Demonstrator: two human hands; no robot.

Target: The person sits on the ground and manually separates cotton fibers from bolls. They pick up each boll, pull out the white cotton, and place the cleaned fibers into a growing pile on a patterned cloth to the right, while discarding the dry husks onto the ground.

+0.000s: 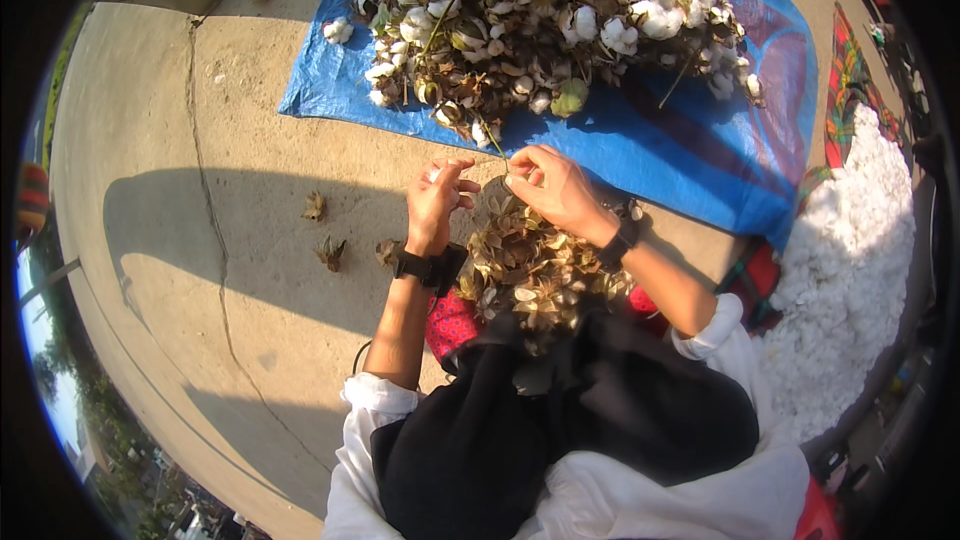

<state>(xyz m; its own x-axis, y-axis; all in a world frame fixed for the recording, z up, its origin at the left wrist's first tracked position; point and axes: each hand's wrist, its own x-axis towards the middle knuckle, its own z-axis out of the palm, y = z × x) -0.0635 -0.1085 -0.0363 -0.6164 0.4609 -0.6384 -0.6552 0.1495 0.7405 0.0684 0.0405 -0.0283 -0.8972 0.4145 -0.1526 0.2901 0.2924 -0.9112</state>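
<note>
My right hand (551,184) pinches the lower end of a thin green stem (493,141) at the near edge of a blue tarp (622,165). Close by on its left, my left hand (440,199) has its fingers curled around a bit of white cotton, mostly hidden by them. A large heap of cotton bolls (480,22), with white fibre, dry husks and twigs, lies on the tarp beyond both hands. Below my hands, between my knees, is a pile of empty brown boll husks (536,262). A green boll (570,97) sits at the heap's near edge.
A long mound of loose white cotton (840,277) lies at the right, by a plaid cloth (844,90). Several dry husks (330,253) are scattered on the cracked concrete floor (270,240) at the left. A single boll (337,31) rests near the tarp's left edge.
</note>
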